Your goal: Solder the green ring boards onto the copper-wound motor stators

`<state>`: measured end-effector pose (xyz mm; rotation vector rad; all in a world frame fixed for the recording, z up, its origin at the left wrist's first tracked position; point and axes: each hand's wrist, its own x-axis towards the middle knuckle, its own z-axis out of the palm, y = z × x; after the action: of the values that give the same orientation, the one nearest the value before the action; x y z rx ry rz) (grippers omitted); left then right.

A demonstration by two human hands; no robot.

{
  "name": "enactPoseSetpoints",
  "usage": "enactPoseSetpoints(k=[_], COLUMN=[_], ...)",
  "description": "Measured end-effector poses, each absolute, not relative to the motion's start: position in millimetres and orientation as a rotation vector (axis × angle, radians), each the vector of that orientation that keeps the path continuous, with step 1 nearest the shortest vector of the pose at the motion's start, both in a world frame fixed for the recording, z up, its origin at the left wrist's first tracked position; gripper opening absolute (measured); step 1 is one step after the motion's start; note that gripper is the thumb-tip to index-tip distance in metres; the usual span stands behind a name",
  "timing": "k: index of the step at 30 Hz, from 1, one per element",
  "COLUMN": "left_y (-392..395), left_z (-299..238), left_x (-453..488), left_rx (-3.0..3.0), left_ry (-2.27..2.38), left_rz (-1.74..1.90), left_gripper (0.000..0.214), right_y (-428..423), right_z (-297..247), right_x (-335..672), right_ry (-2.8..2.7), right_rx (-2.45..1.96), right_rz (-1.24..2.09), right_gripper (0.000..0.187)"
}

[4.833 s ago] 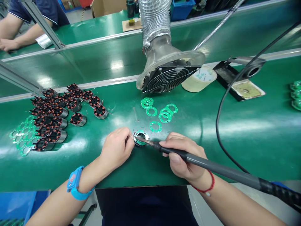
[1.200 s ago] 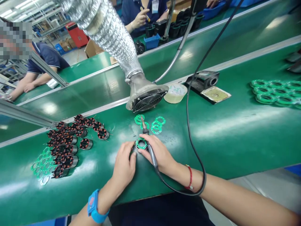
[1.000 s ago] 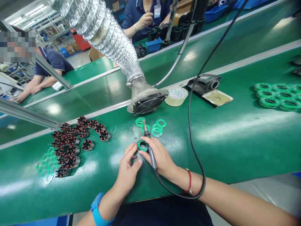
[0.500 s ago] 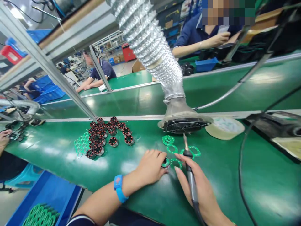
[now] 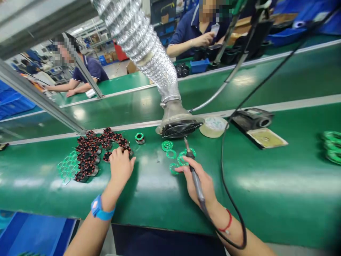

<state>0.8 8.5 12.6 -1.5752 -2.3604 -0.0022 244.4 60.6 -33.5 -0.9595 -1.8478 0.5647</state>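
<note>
My left hand (image 5: 121,164), with a blue wrist strap, is over the right edge of a cluster of motor stators (image 5: 89,149) wound with copper. Its fingers reach onto a stator there and partly hide it; the thumb stands apart. Beyond it, one stator topped with a green ring (image 5: 139,138) stands upright by itself. My right hand (image 5: 201,181) holds a soldering iron (image 5: 196,179), tip pointing away from me below the fume hood. Several loose green rings (image 5: 171,153) lie beside the iron, and my right index finger is close to one of them.
The fume extractor hood (image 5: 182,128) hangs low over the bench. Behind the iron are a pale round disc (image 5: 214,127) and a soldering stand with a sponge (image 5: 266,138). The iron's black cable (image 5: 223,167) loops at right. More green rings (image 5: 68,167) lie left.
My left hand has moved left from the green rings to the stator cluster. The ringed stator now stands alone on the bench. My right hand still holds the iron; the view has shifted right.
</note>
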Motion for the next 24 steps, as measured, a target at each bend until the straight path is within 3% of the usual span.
enactPoseSetpoints(k=[7, 12, 18, 20, 24], left_y=[-39, -57, -38, -26, -9], left_z=[-10, -16, -25, -25, -18], left_x=[-5, -31, -44, -37, -21], left_rx=[-2.125, -2.294, -2.316, -2.363, -2.492], left_ry=[-2.184, -2.304, -2.385, -2.355, -2.316], left_rz=[-0.327, -0.545, -0.378, -0.445, -0.601], left_gripper=[0.029, 0.069, 0.084, 0.076, 0.042], right_y=[65, 64, 59, 58, 59], right_z=[-38, -45, -47, -44, -39], right_x=[239, 228, 216, 218, 230], right_ry=[-2.145, -2.312, -2.271, -2.255, -2.353], right_rx=[-1.189, -1.273, -1.293, -1.205, -1.050], right_rz=[0.605, 0.430, 0.564, 0.609, 0.569], right_gripper=[0.031, 0.042, 0.042, 0.042, 0.046])
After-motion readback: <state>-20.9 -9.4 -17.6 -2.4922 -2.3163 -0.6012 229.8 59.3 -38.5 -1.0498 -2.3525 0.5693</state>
